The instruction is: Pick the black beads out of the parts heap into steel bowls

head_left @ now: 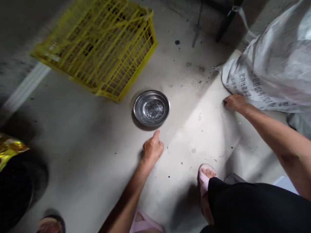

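Note:
A shallow round metal bowl [152,108] sits on the concrete floor, with small pale bits or reflections in its bottom. Just below its near rim is my left hand [153,147], index finger stretched toward the bowl and the other fingers bent. It looks apart from the bowl and nothing shows in it. My right hand [235,103] is closed at the lower edge of a white woven sack [272,71] with dark printed characters. Its fingertips are dark, and whatever they hold, if anything, is too small to make out.
A yellow plastic crate [104,48] stands beyond the bowl to the left. At the left edge is a black round container [17,191] with a shiny gold packet [11,149]. A foot [51,225] shows at the lower left. A pink slipper [205,181] is below.

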Demonstrator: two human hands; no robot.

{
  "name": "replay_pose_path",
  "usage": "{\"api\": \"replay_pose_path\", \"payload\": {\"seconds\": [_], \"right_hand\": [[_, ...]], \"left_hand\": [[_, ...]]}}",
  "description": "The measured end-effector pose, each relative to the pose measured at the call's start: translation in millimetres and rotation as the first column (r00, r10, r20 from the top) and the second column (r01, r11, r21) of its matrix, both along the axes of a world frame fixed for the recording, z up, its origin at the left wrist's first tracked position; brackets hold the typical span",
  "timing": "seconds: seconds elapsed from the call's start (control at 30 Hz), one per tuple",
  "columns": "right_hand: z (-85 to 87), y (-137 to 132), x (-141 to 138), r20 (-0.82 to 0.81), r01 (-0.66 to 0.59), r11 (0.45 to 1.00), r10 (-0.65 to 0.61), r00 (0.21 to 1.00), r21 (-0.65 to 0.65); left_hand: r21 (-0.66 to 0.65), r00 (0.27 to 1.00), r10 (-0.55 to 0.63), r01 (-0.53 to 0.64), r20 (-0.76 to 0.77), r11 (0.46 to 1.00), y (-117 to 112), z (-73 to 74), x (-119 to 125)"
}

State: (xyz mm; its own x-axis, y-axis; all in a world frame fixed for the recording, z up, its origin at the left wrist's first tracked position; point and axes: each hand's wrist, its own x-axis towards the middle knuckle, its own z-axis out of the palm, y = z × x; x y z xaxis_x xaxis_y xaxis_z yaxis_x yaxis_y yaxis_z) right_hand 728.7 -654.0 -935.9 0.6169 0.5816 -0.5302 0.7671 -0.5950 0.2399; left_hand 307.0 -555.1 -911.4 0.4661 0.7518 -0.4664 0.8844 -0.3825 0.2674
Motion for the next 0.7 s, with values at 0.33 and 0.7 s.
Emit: {"api": "replay_pose_path", "payload": {"seconds": [0.33, 0.7], "right_hand": [[2.6, 1, -5, 0.04, 0.058, 0.997, -0.06, 0.997, 0.058], [42.4, 42, -91, -0.407, 0.051, 0.9, 0.144, 0.902, 0.432]], "left_hand": [[0.036, 0.93, 0.131, -0.152, 0.342, 0.988, 25, 11.1, 18], [-0.157, 0.734, -0.486, 0.614, 0.474, 0.773, -163, -60.6, 81]]}}
